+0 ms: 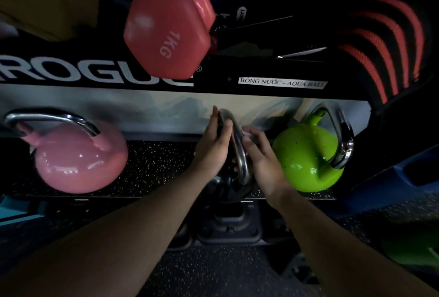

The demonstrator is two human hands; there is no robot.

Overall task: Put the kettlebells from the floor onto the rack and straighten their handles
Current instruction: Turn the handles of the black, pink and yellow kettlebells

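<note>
Gripping one black kettlebell (228, 185) handle, left hand (211, 147) closed, right hand (261, 154) cupping, three kettlebells on rack (152, 166)

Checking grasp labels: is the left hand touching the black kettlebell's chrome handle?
Touching. Head view: left hand lies flat against the black kettlebell's chrome handle.

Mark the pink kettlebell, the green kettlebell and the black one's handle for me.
pink kettlebell (78, 161): head view, glossy body.
green kettlebell (306, 154): head view, front of body.
black kettlebell's handle (238, 151): head view, steel loop between both hands.
</note>
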